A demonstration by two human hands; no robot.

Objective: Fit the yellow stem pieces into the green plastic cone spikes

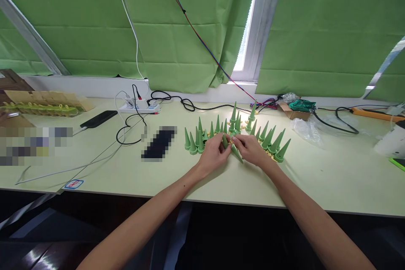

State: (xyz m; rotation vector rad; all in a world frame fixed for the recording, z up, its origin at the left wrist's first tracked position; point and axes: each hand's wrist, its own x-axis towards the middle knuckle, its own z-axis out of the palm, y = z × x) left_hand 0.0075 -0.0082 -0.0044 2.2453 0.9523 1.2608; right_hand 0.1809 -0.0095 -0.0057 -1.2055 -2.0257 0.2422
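My left hand is closed around a green cone-shaped plastic spike, low over the table. Fingertips of my right hand meet it from the other side, pinched at a small yellow part by the spike; the fingers partly hide it. Another green spike slants down to the right between my hands, and which hand touches it I cannot tell. Several more spikes stand upright to the left and behind. A further group of spikes with yellow parts stands beside my right forearm.
A dark, pixelated flat object lies left of my hands. Farther left are a black phone, a power strip and loose cables. Part of another person's hand shows at the left edge. Clear plastic bags and a small cardboard box sit at right.
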